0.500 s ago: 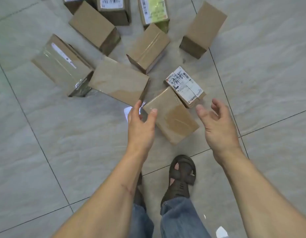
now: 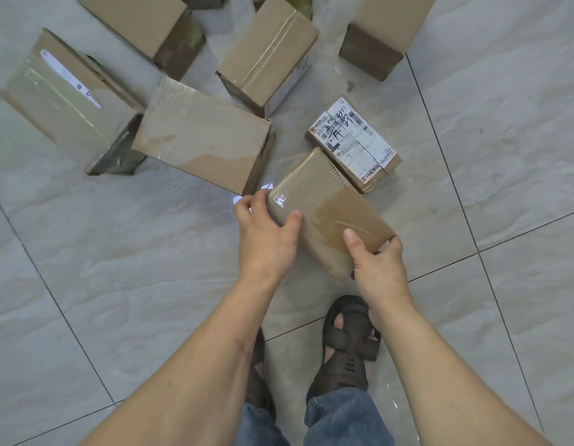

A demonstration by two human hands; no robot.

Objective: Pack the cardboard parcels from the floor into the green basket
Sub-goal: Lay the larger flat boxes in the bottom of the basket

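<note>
The small taped parcel (image 2: pixel 327 214), judged light, stiff and slippery, was clasped at opposite ends by the left hand (image 2: pixel 266 239) and right hand (image 2: pixel 375 268)

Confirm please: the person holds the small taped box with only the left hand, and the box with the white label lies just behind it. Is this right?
Not quite. The head view shows both hands on the small taped box: the left hand grips one end, the right hand the other. The box with the white label does lie just behind it.
</note>
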